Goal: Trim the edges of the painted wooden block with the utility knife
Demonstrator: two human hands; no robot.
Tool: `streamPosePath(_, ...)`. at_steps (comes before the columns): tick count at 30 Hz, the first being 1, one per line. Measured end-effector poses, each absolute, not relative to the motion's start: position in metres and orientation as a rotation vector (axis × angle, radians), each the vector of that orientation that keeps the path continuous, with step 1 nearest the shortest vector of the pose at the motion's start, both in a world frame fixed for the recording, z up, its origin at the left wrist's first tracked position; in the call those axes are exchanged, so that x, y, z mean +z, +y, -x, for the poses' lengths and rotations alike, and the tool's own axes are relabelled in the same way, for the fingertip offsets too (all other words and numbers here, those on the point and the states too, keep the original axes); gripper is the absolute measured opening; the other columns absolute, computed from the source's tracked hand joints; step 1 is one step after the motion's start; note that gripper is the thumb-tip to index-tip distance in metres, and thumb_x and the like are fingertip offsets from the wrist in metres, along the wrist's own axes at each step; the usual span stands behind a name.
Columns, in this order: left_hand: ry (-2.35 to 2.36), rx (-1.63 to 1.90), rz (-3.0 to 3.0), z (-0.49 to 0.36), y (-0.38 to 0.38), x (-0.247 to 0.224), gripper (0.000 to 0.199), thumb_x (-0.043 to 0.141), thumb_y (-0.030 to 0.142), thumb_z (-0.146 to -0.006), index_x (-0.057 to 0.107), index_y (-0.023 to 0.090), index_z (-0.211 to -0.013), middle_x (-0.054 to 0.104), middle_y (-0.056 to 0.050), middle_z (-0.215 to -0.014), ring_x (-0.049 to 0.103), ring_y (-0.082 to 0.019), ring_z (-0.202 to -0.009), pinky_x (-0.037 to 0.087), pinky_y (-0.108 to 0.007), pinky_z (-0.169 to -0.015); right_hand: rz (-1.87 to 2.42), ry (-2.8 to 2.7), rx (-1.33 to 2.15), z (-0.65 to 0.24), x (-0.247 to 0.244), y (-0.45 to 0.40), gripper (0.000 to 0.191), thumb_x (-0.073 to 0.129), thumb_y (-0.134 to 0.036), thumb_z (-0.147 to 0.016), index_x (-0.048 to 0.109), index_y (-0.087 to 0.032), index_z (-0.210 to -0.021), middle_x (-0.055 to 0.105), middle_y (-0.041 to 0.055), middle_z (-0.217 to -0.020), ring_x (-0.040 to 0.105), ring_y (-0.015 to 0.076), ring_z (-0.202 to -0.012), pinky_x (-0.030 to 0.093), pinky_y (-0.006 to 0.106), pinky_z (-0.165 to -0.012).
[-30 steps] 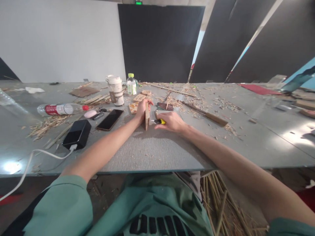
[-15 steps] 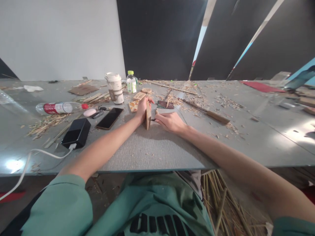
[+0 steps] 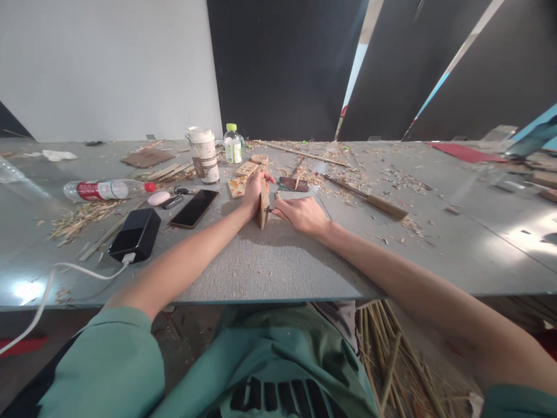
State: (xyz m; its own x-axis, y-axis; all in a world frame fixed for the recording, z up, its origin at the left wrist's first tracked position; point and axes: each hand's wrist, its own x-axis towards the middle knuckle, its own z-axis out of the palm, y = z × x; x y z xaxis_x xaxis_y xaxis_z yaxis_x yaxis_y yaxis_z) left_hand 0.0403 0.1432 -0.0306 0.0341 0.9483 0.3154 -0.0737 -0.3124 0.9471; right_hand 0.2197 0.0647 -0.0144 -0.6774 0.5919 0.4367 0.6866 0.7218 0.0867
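Note:
My left hand (image 3: 255,193) grips a flat piece of wood (image 3: 264,208) that stands on its edge on the grey table (image 3: 261,267). Its fingers wrap over the top and far side of the wood. On the right, my right hand (image 3: 302,215) is closed around a small tool (image 3: 272,211) with a dark tip. That tip points left and is at the right face of the wood; whether it touches cannot be made out. Most of the tool is hidden in the fingers.
Left of my hands lie a phone (image 3: 194,209), a black power bank (image 3: 136,235) with a white cable, and a plastic bottle (image 3: 108,190). Behind stand a cup (image 3: 204,157) and a green-capped bottle (image 3: 232,145). A wooden-handled knife (image 3: 385,207) lies right, among shavings.
The piece of wood has tilted slightly in my left hand. My right hand stays nearly in place, the tool tip still close to the wood.

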Motion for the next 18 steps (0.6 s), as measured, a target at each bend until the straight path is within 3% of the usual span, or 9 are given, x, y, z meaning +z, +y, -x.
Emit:
streamPosePath(7, 0.915, 1.467, -1.304, -0.046, 0.133, -0.028, 0.049, 0.031, 0.041, -0.114, 0.059, 0.018, -0.081, 0.042, 0.002, -0.054, 0.038, -0.012, -0.05, 0.028, -0.035, -0.06, 1.005, -2.557, -0.368, -0.22, -0.014, 0.063, 0.052, 0.028, -0.055, -0.113, 0.065, -0.021, -0.099, 0.066, 0.0045, -0.076, 0.036, 0.0144, -0.055, 0.014, 0.035, -0.059)
streamPosePath(14, 0.877, 1.494, -1.303, -0.045, 0.132, -0.026, 0.039, 0.043, 0.034, -0.106, 0.063, 0.019, -0.075, 0.044, 0.0, -0.054, 0.04, -0.015, -0.051, 0.028, -0.035, -0.056, 1.082, -2.59, -0.37, -0.216, -0.016, 0.063, 0.05, 0.028, -0.052, -0.114, 0.067, -0.02, -0.106, 0.072, 0.0072, -0.085, 0.044, 0.0152, -0.058, 0.016, 0.035, -0.06)
streamPosePath(18, 0.853, 1.498, -1.293, -0.047, 0.131, -0.024, 0.042, 0.043, 0.041, -0.104, 0.062, 0.022, -0.071, 0.042, 0.0, -0.05, 0.039, -0.016, -0.051, 0.028, -0.034, -0.056, 1.126, -2.639, -0.37, -0.214, -0.017, 0.062, 0.054, 0.025, -0.052, -0.114, 0.068, -0.019, -0.108, 0.073, 0.0081, -0.087, 0.048, 0.0152, -0.06, 0.016, 0.035, -0.061)
